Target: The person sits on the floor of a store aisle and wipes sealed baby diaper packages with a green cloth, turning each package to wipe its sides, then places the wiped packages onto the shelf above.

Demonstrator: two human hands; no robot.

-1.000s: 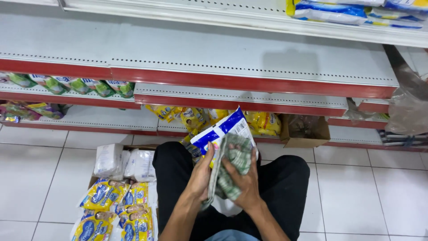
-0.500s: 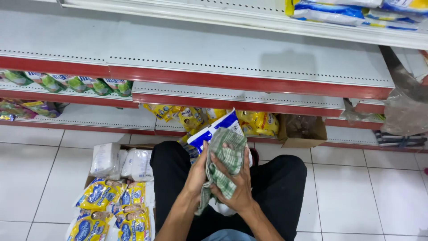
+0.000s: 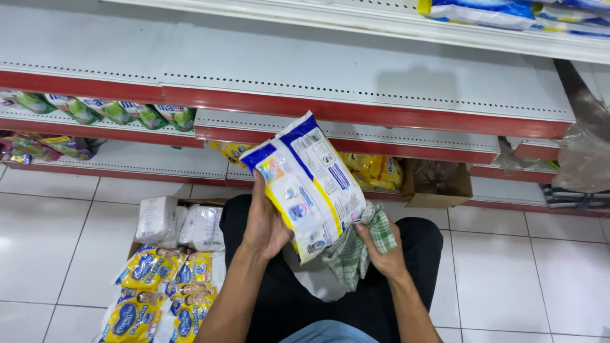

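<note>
We hold a white, blue and yellow pack (image 3: 309,184) up in front of us, above our lap and just before the red-edged shelves (image 3: 356,114). It is tilted, its top corner leaning toward the shelf and its lower end down between our two hands. Our left hand (image 3: 264,222) grips the pack along its left edge, fingers wrapped round behind it and the thumb on the printed face. Our right hand (image 3: 381,251) is closed on a green checked cloth (image 3: 356,251), bunched in the fingers and pressed against the pack's lower right side; the cloth hangs down below the hand over our dark trousers (image 3: 419,254).

We are crouched or seated on the white tiled floor (image 3: 57,241). To our left, just beside the knee, an open box (image 3: 184,204) holds two white packs (image 3: 181,222) at the back and a cluster of yellow and blue packs (image 3: 159,292) nearer to us. On the lowest shelf behind our pack lie yellow bags (image 3: 375,168), and just right of them stands a small open brown carton (image 3: 438,184). Green packs (image 3: 101,109) line the middle shelf at far left, with purple and mixed ones (image 3: 44,146) below them. The broad white shelf above is bare where we face it, and blue and yellow packs (image 3: 508,11) sit on the top shelf at upper right. A crumpled clear plastic bag (image 3: 584,159) hangs at the right edge.
</note>
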